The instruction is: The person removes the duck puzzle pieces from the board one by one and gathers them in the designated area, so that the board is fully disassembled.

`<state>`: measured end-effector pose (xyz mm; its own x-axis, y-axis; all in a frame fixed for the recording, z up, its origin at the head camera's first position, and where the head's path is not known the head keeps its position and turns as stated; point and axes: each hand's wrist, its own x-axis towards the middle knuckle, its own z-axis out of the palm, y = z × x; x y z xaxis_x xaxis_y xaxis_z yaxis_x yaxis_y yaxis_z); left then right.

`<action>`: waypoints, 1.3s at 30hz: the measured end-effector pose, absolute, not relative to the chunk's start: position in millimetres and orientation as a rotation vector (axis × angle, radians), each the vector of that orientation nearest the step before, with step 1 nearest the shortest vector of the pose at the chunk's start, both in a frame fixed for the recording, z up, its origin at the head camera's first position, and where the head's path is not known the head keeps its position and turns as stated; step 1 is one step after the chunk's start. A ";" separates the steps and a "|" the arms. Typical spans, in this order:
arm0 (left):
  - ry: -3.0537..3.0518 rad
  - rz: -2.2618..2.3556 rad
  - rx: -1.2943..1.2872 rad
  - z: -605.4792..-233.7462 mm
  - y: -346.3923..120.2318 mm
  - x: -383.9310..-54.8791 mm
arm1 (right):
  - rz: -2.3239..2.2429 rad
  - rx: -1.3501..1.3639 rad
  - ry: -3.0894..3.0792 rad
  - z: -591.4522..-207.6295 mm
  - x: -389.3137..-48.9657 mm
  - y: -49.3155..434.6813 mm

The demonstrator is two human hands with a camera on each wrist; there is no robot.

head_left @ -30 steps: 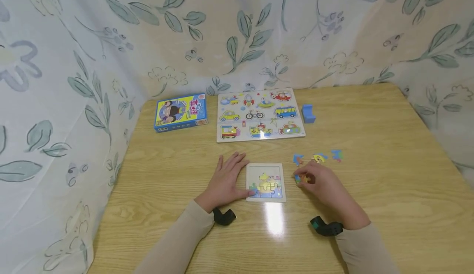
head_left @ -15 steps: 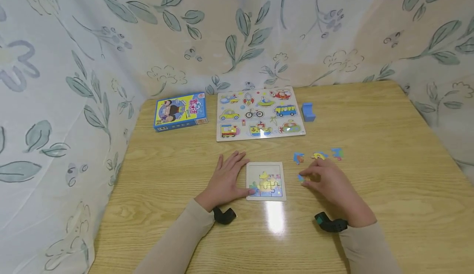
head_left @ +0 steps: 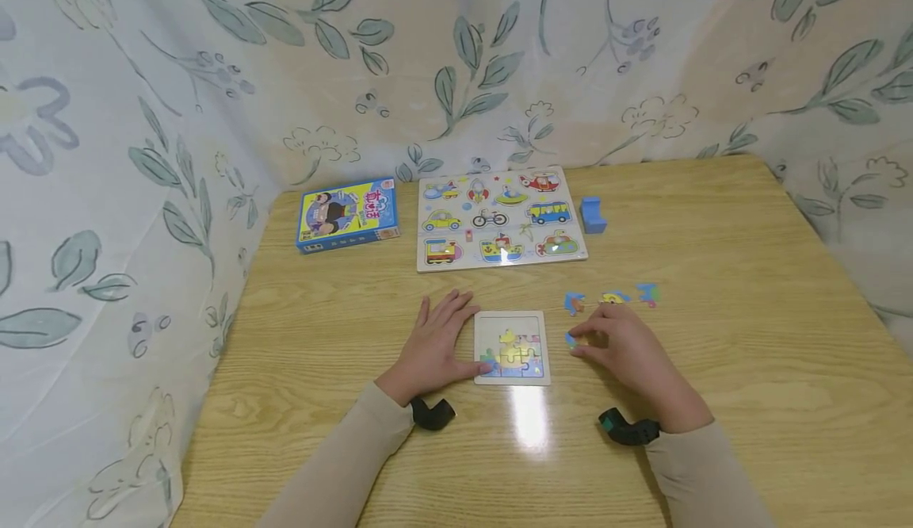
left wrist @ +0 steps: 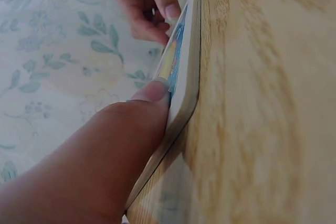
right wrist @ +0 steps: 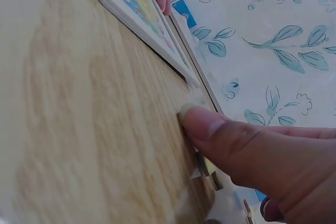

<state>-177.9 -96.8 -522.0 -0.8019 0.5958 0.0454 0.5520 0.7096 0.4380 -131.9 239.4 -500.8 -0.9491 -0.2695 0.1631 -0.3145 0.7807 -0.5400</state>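
A small square jigsaw tray (head_left: pixel 512 381) lies on the table, its lower part filled with joined yellow, pink and blue pieces and its upper part showing bare backing. My left hand (head_left: pixel 437 350) lies at the tray's left side with fingers spread; its thumb (left wrist: pixel 149 95) presses on the tray's near left corner area. Just right of the tray, my right hand (head_left: pixel 628 346) pinches a jigsaw piece (head_left: pixel 571 340) between thumb and fingers, most of it hidden behind them. Beyond that hand lie loose pieces: a blue and orange one (head_left: pixel 574 304), a yellow one (head_left: pixel 615 297) and a blue-green one (head_left: pixel 647 294).
Farther back stands a larger vehicle picture board (head_left: pixel 467 231) lying flat. Left of it is a blue and yellow card box (head_left: pixel 348 215), and to its right a small blue block (head_left: pixel 593 216). A floral cloth (head_left: pixel 456 60) hangs behind the wooden table (head_left: pixel 321 314).
My right hand shifted slightly right, then back left toward the tray, with the piece turned in its fingers so less of it shows. The left hand stayed in place.
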 end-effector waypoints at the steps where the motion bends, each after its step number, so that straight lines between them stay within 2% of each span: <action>1: 2.812 0.668 0.945 -522.3 -96.8 -178.1 | 0.897 0.475 -2.890 -500.7 -132.0 239.4; 10: 2.809 0.649 0.928 -520.0 -96.0 -177.2 | 0.927 0.525 -2.703 -501.7 -130.6 233.1; 23: 2.803 0.674 0.909 -520.8 -95.2 -177.5 | 0.723 0.680 -2.705 -514.6 -126.6 158.1; 39: 2.802 0.653 0.902 -518.7 -94.9 -178.1 | 0.726 0.634 -2.797 -521.3 -129.4 145.9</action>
<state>-178.1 -94.9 -518.7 -0.8135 0.5815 0.0117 0.5268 0.7282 0.4385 -129.4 145.9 -521.3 -0.8921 -0.3571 0.2768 -0.4466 0.7896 -0.4208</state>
